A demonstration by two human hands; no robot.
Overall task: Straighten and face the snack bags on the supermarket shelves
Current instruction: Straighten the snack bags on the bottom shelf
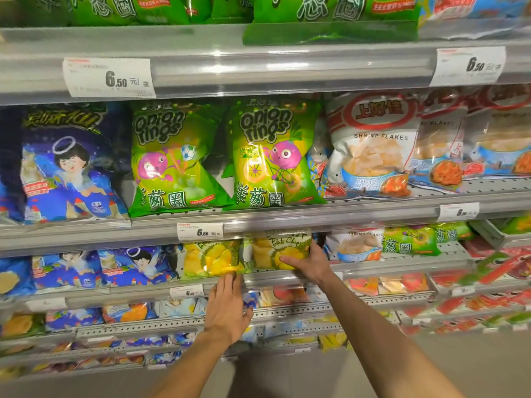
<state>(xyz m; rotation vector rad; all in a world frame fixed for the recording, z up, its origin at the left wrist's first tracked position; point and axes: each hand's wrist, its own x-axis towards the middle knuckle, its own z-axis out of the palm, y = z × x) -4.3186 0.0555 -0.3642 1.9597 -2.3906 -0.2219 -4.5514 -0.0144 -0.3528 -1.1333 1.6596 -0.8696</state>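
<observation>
Two bare forearms reach up from the bottom edge, and the left hand (227, 305) lies flat with straight fingers, the fingertips touching the lower edge of the left yellow potato chips bag (211, 258) on the third shelf (129, 290). Just beside it, the right hand (309, 264) grips the right yellow potato chips bag (273, 251) at its lower right corner, thumb across the front, other fingers hidden behind. Farther up, two green onion rings bags (270, 156) stand upright facing forward; the lowest shelves are too blurred to read.
</observation>
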